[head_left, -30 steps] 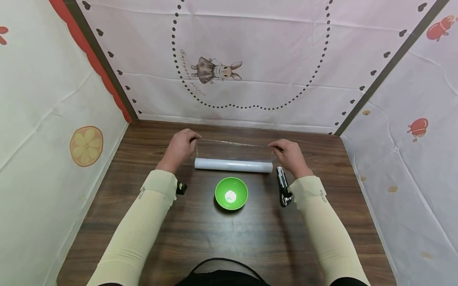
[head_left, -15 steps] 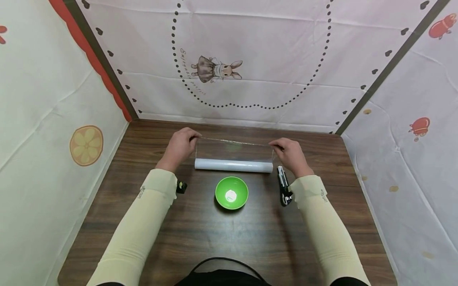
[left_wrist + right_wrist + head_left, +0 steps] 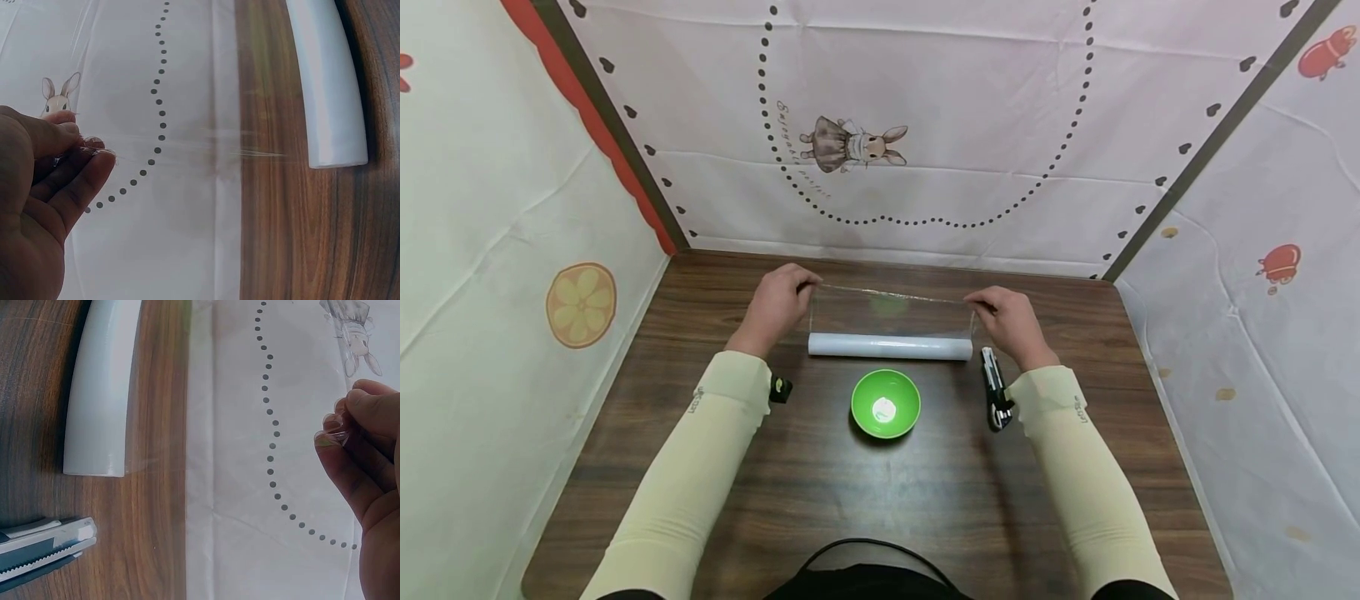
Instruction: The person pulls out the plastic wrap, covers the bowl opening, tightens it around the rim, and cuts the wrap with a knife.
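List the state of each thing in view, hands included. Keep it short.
film roll: on its side on the table, partly unrolled
clear film: spread out between the hands, joined to the film roll
left hand: pinching one film corner
right hand: pinching the other
green bowl: upright, uncovered
cutter: lying down, unheld; blade position unclear

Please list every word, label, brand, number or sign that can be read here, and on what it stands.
"Enjoy": on the back cloth, beside the printed rabbit; rest too blurred to read.
Left sleeve and right sleeve: print too small to read.
Black wrist device: yellow-green mark, too small to read.
Film roll, green bowl, cutter: no readable text.
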Motion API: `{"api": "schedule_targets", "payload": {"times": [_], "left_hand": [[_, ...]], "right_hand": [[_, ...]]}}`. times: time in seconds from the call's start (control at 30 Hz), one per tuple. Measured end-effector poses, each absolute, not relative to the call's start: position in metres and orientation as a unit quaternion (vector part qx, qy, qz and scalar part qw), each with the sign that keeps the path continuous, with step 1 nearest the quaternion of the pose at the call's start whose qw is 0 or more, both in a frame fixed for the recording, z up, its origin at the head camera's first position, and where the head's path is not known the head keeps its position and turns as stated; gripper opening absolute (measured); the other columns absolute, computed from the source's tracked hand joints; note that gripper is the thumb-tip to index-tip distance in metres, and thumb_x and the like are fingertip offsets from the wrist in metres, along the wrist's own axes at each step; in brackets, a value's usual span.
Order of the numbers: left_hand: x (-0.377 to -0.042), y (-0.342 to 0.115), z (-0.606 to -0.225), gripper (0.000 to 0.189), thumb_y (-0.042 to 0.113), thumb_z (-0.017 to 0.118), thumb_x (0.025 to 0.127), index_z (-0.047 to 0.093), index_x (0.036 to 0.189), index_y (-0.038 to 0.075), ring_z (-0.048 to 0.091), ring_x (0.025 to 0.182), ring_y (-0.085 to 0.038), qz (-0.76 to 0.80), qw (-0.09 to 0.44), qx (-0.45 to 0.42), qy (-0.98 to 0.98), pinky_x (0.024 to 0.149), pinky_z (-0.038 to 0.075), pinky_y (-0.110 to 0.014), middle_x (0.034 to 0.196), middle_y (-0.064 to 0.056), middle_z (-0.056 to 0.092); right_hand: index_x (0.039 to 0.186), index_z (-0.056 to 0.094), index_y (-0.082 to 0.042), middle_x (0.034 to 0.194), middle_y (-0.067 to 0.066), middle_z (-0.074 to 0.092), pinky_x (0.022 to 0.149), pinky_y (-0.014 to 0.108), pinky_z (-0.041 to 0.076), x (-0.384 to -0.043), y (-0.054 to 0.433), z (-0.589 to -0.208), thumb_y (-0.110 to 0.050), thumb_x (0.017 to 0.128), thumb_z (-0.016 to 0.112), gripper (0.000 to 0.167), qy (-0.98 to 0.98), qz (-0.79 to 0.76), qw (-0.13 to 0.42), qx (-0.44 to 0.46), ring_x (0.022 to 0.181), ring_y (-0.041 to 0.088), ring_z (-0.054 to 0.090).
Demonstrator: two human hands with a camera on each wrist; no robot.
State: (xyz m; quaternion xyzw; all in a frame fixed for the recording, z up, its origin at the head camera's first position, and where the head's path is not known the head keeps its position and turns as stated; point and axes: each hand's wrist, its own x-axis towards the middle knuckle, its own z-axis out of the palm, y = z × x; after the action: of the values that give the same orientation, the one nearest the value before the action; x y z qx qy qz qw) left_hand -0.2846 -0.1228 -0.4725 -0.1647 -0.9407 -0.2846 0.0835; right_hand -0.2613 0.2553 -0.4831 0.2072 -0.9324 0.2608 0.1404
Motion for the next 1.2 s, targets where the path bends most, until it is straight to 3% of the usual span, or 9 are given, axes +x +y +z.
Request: {"api": "schedule_targets", "payload": {"times": [0.87, 1.2], "left_hand": [[-0.280, -0.123, -0.456, 0.021, 0.012, 0.054, 0.099, 0.070, 0.111, 0.004, 0.061, 0.106, -0.028, -0.289, 0.084, -0.166, -0.939, 0.088, 0.052, -0.043, 0.114, -0.013, 0.064], [-0.277, -0.124, -0.453, 0.022, 0.011, 0.054, 0.099, 0.070, 0.112, 0.005, 0.061, 0.106, -0.029, -0.286, 0.088, -0.170, -0.939, 0.087, 0.052, -0.044, 0.116, -0.013, 0.064]], "right_hand": [[0.107, 0.073, -0.009, 0.101, 0.008, 0.071, 0.075, 0.038, 0.056, -0.258, 0.256, -0.473, -0.014, 0.095, 0.062, 0.017, -0.928, 0.264, 0.156, 0.211, 0.085, 0.021, 0.067], [0.107, 0.073, -0.006, 0.103, 0.010, 0.071, 0.076, 0.040, 0.056, -0.255, 0.255, -0.468, -0.012, 0.094, 0.062, 0.017, -0.928, 0.261, 0.159, 0.215, 0.089, 0.023, 0.068]]}}
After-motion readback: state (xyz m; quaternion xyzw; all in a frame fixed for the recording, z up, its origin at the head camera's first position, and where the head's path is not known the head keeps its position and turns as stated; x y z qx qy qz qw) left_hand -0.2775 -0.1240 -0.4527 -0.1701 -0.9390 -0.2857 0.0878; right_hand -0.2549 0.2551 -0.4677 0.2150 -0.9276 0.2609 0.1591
